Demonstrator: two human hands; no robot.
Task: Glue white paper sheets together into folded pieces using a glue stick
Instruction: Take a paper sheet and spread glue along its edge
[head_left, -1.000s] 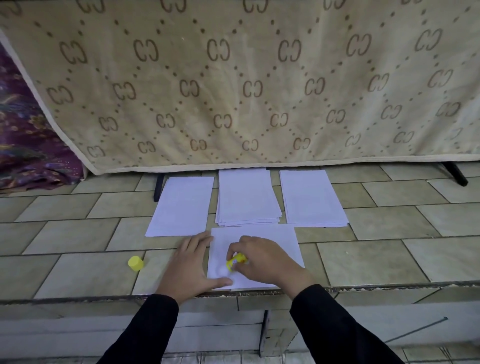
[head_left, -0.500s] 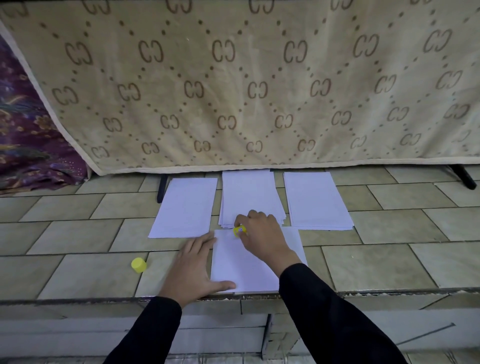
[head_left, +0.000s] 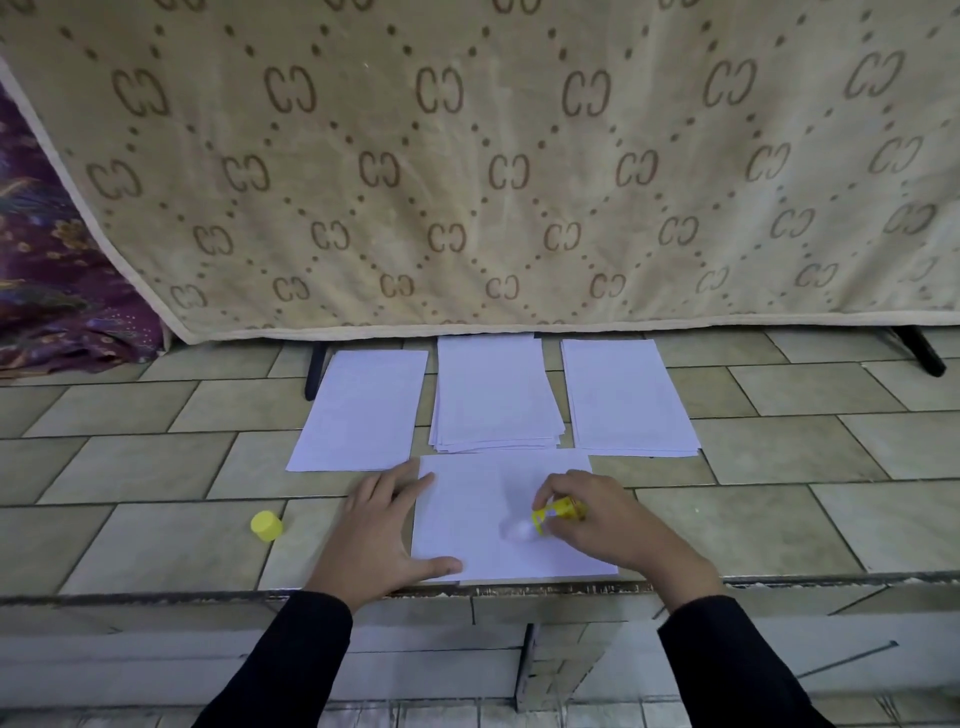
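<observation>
At the worktop's (head_left: 156, 519) near edge, the left hand (head_left: 382, 535) is lying flat, fingers (head_left: 410, 480) straight, pinning the front sheet (head_left: 467, 514) against sliding. The right hand (head_left: 597, 519) is gripping the glue stick (head_left: 558, 508), its tip rubbing mid-sheet. The yellow cap (head_left: 266, 525) is waiting at nine o'clock, and three paper piles (head_left: 493, 395) are lying at twelve.

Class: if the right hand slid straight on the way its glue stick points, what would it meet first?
Probably the left hand, whose thumb lies on the sheet; only bare paper separates it from the glue stick in the right hand.
</observation>
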